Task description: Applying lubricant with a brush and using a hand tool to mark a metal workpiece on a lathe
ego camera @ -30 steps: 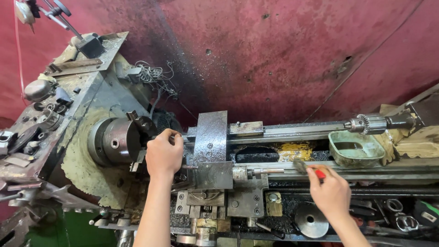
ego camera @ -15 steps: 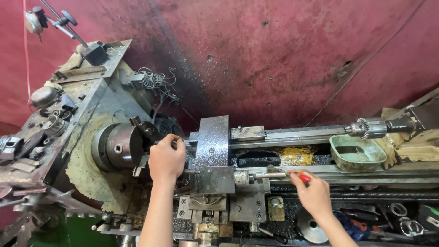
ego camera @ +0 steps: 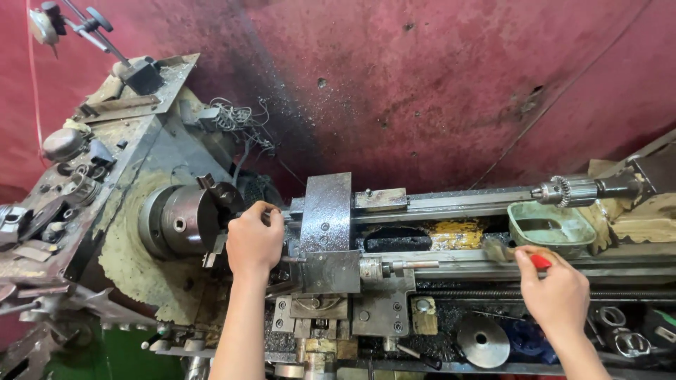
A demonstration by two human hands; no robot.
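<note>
Red-handled brush (ego camera: 524, 257) in right hand's (ego camera: 556, 292) grip; left hand (ego camera: 255, 241) clenched beside steel chuck (ego camera: 184, 222).

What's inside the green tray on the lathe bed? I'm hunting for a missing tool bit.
The green tray shows only its grimy bare floor and a raised inner ridge; no bit visible. The near corner is partly hidden by the brush in the right hand.
</note>
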